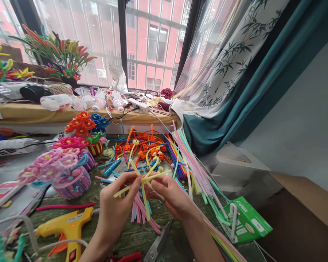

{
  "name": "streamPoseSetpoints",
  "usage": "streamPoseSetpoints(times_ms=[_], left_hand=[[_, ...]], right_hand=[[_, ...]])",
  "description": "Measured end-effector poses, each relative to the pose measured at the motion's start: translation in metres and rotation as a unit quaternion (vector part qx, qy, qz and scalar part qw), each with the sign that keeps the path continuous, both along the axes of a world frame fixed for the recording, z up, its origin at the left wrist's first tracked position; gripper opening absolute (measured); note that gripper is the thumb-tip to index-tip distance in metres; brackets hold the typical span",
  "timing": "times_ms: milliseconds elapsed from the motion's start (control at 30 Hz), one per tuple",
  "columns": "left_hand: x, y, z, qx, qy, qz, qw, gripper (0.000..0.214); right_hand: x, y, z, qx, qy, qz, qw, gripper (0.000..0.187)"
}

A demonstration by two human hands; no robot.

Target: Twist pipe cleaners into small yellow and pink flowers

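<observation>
Pale yellow pipe cleaners (145,199) cross at a middle point and spread outward like a star. My left hand (117,198) pinches them near that middle, thumb against fingers. From the other side, my right hand (173,196) has its thumb and fingers closed on the arms that point right. Below my hands lie short pink and blue pipe cleaner pieces (139,213), partly hidden. Scissors (159,244) rest on the table just in front, their handles mostly out of view. To the left of my left hand lies a yellow hot glue gun (68,225).
Pink pipe cleaner flowers in a striped pot (72,183) stand at left. Orange pipe cleaner pieces (144,140) cover the table's back. Long pastel pipe cleaners (199,165) lie at right, near a green box (247,220). Bottles and a power strip (139,105) line the windowsill.
</observation>
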State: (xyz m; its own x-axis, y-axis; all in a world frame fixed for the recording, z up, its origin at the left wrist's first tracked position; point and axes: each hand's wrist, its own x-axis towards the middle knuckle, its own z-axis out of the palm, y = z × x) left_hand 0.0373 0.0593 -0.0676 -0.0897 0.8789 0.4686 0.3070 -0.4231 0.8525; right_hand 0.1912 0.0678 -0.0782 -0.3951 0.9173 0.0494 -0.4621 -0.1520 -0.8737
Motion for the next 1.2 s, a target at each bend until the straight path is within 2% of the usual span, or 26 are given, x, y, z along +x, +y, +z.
streamPoseSetpoints(times_ms=[67,200,400,500,667,867,1000,1100,1200], left_hand=[[0.001,-0.001,0.003,-0.015,-0.017,-0.021,1.0,0.009],[0.001,-0.002,0.007,-0.078,-0.065,-0.076,0.992,0.011],[-0.001,0.001,0.005,-0.171,-0.168,-0.135,0.961,0.016],[-0.004,0.002,0.004,-0.176,-0.214,-0.165,0.947,0.014],[-0.007,0.001,0.005,-0.165,-0.21,-0.198,0.943,0.012],[-0.009,0.003,0.003,-0.157,-0.203,-0.194,0.947,0.012],[-0.01,0.005,0.005,-0.129,-0.144,-0.174,0.966,0.011],[-0.01,0.007,0.007,-0.063,-0.014,-0.144,0.987,0.014],[-0.009,0.009,0.006,0.018,0.094,-0.133,0.987,0.007]], right_hand=[[-0.001,0.0,-0.002,-0.002,0.004,0.009,1.0,0.029],[-0.005,-0.001,-0.006,-0.016,0.009,-0.02,1.0,0.023],[-0.006,-0.001,-0.003,-0.029,0.032,-0.025,0.999,0.021],[-0.004,0.0,-0.003,-0.033,0.031,-0.035,0.998,0.022],[-0.002,0.001,-0.004,-0.036,0.046,-0.037,0.998,0.024],[-0.001,0.002,-0.004,-0.019,0.03,-0.048,0.998,0.02],[0.0,0.002,-0.005,-0.017,0.021,-0.072,0.997,0.021],[0.0,0.001,-0.004,0.008,0.024,-0.082,0.996,0.019],[0.0,0.001,-0.003,0.049,0.005,-0.108,0.993,0.016]])
